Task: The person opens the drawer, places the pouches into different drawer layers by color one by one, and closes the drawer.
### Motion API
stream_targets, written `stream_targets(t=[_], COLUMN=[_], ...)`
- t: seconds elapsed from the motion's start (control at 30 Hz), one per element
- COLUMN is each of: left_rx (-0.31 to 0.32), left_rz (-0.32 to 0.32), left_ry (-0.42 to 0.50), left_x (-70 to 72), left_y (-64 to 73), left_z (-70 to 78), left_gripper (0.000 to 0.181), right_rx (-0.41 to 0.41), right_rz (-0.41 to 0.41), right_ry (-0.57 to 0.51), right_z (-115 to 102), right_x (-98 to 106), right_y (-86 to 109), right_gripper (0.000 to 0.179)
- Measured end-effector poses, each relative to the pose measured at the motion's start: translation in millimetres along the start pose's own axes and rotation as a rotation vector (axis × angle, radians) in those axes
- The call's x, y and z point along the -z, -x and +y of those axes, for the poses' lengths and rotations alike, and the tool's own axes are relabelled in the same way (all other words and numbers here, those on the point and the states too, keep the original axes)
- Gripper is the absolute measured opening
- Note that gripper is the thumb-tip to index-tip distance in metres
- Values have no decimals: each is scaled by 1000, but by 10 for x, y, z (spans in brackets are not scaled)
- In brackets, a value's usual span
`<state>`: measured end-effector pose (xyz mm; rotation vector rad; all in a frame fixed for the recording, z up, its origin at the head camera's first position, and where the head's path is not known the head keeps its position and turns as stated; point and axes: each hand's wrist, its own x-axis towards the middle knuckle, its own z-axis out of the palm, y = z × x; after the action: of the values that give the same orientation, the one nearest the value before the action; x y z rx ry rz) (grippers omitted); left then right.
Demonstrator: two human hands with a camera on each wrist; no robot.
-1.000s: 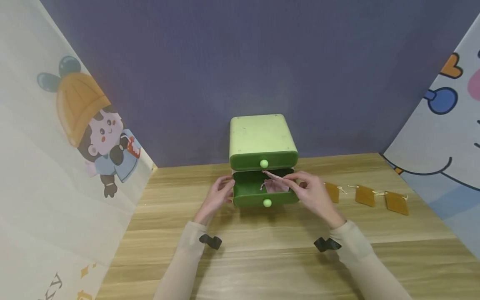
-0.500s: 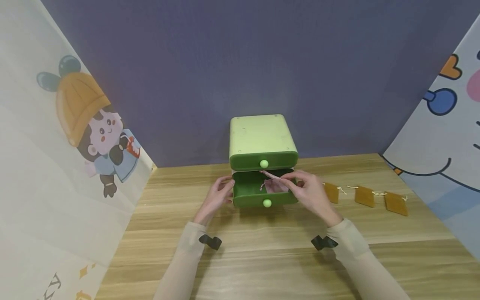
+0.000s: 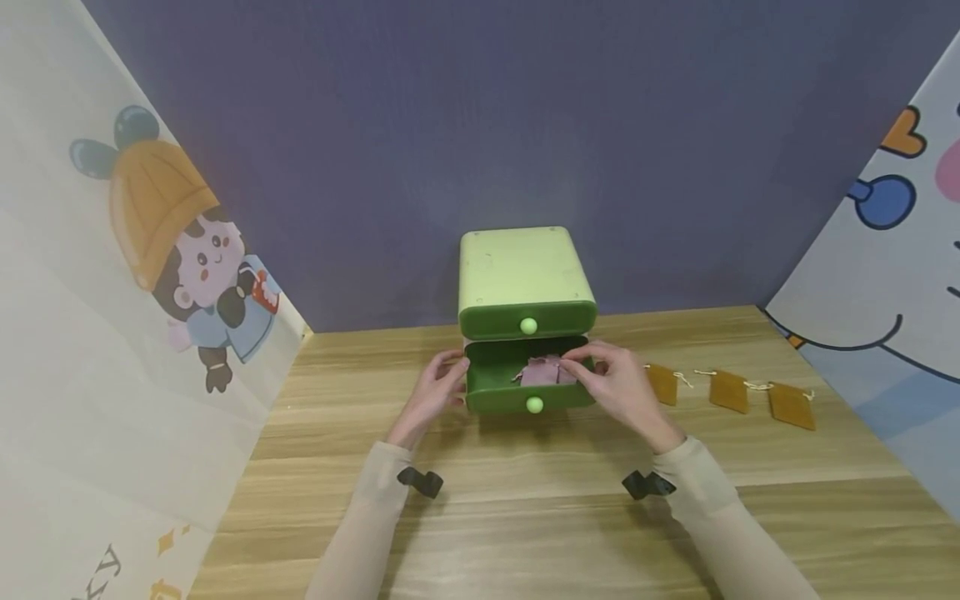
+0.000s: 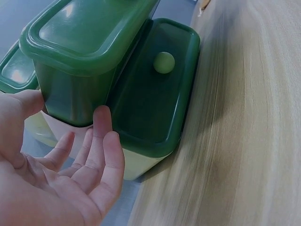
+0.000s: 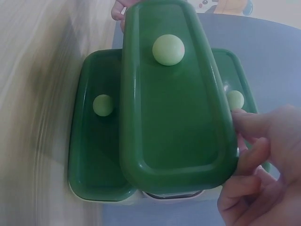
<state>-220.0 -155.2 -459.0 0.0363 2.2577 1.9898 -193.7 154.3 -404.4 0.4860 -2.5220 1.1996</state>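
A light-green drawer cabinet (image 3: 521, 267) stands against the back wall, its dark-green middle drawer (image 3: 498, 400) pulled out. Inside lies a pink drawstring pouch (image 3: 538, 372), overlapping a second pink pouch (image 3: 567, 377) at its right. My right hand (image 3: 618, 387) reaches over the drawer's right rim, thumb and index finger pinching the upper pouch's edge. In the right wrist view, the drawer front mostly hides those fingertips. My left hand (image 3: 433, 389) is at the drawer's left side. Its thumb (image 4: 30, 101) touches near the rim, and loosely extended fingers (image 4: 101, 125) reach the lower corner.
Three brown drawstring pouches (image 3: 729, 391) lie in a row on the wooden table (image 3: 525, 517), right of the cabinet. A closed bottom drawer (image 4: 155, 103) sits under the open one. A blue-grey wall (image 3: 517, 125) rises behind, with printed panels at both sides.
The pink pouch in my right fingers has swung down from a raised slant to lie flatter in the drawer, over the other pouch. My left hand stays in place.
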Motion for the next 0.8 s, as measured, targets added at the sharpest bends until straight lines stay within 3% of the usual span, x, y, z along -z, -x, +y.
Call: stream_targets(t=[0.33, 0.8], left_rx=[-6, 7], left_rz=[18, 23], left_ry=[-19, -27], left_x=[-25, -3], left_y=[0, -2], left_z=[50, 44], left_gripper=[58, 57], right_rx=[-3, 59], right_rz=[8, 101], right_ry=[-29, -60], right_z=[25, -36], right_x=[36, 45], right_y=[10, 181], right_gripper=[10, 7])
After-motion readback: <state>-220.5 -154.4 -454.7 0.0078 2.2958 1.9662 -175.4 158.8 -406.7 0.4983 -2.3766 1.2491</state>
